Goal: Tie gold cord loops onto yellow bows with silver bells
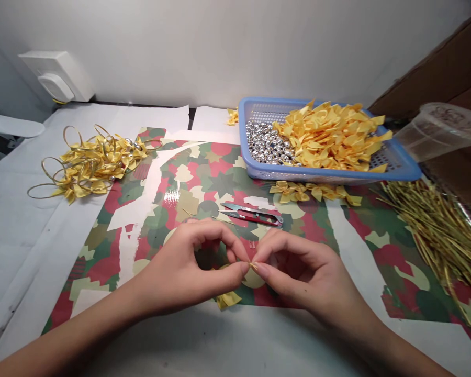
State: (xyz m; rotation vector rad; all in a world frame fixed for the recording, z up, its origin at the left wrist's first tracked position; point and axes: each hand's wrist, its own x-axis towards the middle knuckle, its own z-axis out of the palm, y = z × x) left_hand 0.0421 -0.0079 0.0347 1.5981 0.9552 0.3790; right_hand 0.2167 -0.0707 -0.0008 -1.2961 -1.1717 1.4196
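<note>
My left hand (192, 267) and my right hand (306, 267) meet fingertip to fingertip over the patterned sheet, both closed in a pinch. Between them the frayed-looking tips of a thin gold cord (253, 265) show; the rest of the cord is hidden by my fingers. Just under my left hand a yellow ribbon bow (227, 300) peeks out, and I cannot tell whether it is joined to the cord. Thread snips (253, 213) with a red handle lie beyond my fingertips, touched by neither hand.
A blue basket (329, 175) holds silver beads (269, 144) and yellow bows (333, 136). More bows (314, 192) lie before it. Finished-looking looped bows (94, 165) are heaped at left. Gold cords (435, 235) lie at right, near a clear plastic container (435, 131).
</note>
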